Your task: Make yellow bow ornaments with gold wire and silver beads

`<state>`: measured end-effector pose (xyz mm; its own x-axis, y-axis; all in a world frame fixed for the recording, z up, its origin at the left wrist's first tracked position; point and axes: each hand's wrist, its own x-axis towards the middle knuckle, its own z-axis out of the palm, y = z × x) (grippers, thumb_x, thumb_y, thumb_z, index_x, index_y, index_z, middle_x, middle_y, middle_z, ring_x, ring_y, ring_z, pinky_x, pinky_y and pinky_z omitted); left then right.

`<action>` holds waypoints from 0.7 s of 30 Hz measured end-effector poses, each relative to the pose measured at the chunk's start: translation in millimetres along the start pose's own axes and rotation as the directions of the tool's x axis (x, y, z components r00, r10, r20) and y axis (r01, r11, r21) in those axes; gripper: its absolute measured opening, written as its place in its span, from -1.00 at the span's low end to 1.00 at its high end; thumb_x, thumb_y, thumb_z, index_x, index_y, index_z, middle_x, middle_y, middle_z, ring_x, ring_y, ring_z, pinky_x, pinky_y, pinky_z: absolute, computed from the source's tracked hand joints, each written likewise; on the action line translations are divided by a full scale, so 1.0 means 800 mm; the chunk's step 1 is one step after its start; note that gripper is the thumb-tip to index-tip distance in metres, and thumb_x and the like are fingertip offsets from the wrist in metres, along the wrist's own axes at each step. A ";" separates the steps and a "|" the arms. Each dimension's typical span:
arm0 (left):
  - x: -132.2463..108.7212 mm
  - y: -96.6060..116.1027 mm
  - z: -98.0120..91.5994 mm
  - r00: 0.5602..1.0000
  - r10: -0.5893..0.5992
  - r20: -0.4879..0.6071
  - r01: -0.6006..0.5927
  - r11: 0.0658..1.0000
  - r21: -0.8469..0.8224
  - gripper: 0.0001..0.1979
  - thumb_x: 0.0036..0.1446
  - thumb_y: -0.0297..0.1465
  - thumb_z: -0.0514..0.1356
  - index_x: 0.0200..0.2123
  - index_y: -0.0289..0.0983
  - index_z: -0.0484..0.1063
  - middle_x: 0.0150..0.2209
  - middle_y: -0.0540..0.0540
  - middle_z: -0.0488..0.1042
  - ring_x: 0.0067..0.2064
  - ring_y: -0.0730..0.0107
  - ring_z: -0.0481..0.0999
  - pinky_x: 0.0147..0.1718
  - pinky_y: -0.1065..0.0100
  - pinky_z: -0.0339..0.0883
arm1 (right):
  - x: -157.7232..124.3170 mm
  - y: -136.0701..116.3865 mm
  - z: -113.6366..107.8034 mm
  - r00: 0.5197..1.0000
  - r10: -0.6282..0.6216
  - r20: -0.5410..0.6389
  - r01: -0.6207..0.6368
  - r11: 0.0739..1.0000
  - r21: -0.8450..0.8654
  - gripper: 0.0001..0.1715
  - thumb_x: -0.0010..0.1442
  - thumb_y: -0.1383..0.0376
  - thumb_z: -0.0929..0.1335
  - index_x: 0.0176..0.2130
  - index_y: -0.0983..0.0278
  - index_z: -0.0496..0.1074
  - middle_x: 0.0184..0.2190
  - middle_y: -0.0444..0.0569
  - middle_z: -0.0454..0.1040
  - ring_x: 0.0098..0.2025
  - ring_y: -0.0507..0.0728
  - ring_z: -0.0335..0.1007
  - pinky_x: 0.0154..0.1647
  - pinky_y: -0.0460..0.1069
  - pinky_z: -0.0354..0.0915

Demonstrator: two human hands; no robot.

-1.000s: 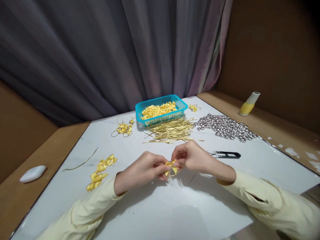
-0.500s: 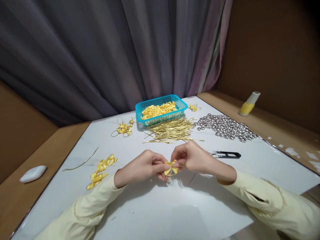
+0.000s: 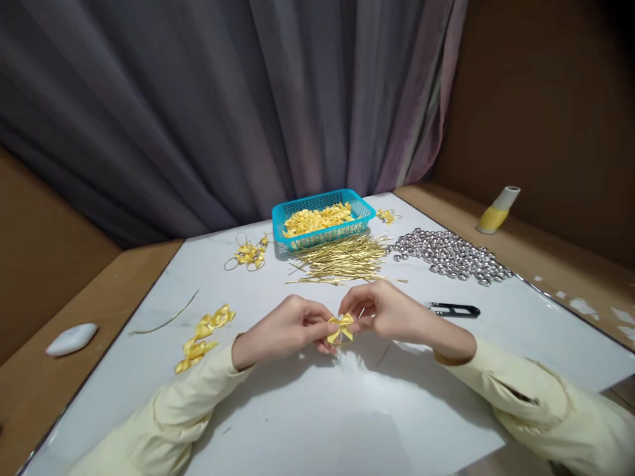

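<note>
A small yellow ribbon bow (image 3: 340, 328) is pinched between both hands just above the white table (image 3: 347, 423). My left hand (image 3: 285, 327) grips its left side with closed fingers. My right hand (image 3: 384, 311) pinches its right side and top. Both sleeves are pale yellow. A thin wire seems to hang under the bow, but it is too small to make out.
A blue basket (image 3: 322, 218) of yellow ribbon pieces stands at the back, with gold wire ties (image 3: 342, 259) in front of it. Silver beads (image 3: 449, 252) lie right, black snips (image 3: 454, 309) nearer. Finished bows (image 3: 248, 254) and ribbon pieces (image 3: 203, 337) lie left.
The bow has turned in my fingers and now shows its two spread loops. Both hands stay in the same place; the camera shifted slightly.
</note>
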<state>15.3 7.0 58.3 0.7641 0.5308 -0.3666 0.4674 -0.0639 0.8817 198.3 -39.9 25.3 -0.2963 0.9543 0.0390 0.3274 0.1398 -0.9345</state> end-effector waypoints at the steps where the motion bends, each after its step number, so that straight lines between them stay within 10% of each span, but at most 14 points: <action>1: 0.000 0.000 0.000 1.000 0.003 -0.009 -0.003 1.000 0.008 -0.76 0.08 -0.34 0.14 -0.36 -0.42 0.47 -0.44 -0.12 0.55 -0.38 0.35 0.55 -0.35 0.38 0.42 | 0.000 0.000 -0.001 1.000 0.005 -0.007 -0.005 1.000 0.011 -0.84 -0.11 0.52 0.35 -0.41 0.36 0.42 -0.53 -0.07 0.42 -0.46 0.04 0.36 -0.43 -0.08 0.30; 10: 0.007 -0.007 -0.003 0.979 0.066 -0.195 -0.061 0.998 0.034 -0.79 0.08 -0.35 0.15 -0.44 -0.40 0.45 -0.46 -0.12 0.55 -0.46 0.46 0.50 -0.41 0.46 0.37 | 0.006 0.007 -0.003 0.973 -0.007 -0.231 0.006 1.000 -0.003 -0.88 0.07 0.39 0.28 -0.29 0.28 0.34 -0.23 0.03 0.41 -0.25 0.12 0.37 -0.26 0.04 0.29; 14: 0.016 -0.020 -0.009 0.949 0.090 -0.302 -0.092 0.996 0.006 -0.77 0.10 -0.33 0.12 -0.38 -0.40 0.45 -0.42 -0.15 0.55 -0.39 0.38 0.53 -0.38 0.42 0.38 | 0.014 0.015 0.002 0.979 0.109 -0.173 -0.057 0.959 0.277 -0.87 0.06 0.41 0.27 -0.30 0.27 0.32 -0.21 0.05 0.42 -0.13 0.13 0.35 -0.12 0.06 0.24; 21: 0.017 -0.040 -0.006 0.838 0.376 -0.395 -0.148 0.855 0.498 -0.76 0.15 -0.40 0.05 -0.48 -0.33 0.43 -0.54 -0.03 0.49 -0.50 0.45 0.46 -0.49 0.48 0.27 | 0.007 0.007 0.016 0.900 -0.119 -0.420 0.153 0.987 0.046 -0.84 0.13 0.25 0.26 -0.35 0.27 0.39 -0.51 -0.10 0.38 -0.43 0.05 0.27 -0.41 -0.07 0.18</action>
<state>9.1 20.2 26.3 0.6402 0.7551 0.1414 0.5074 -0.5539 0.6601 187.2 -37.4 16.1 0.0709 0.9528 0.2952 0.2366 0.2714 -0.9329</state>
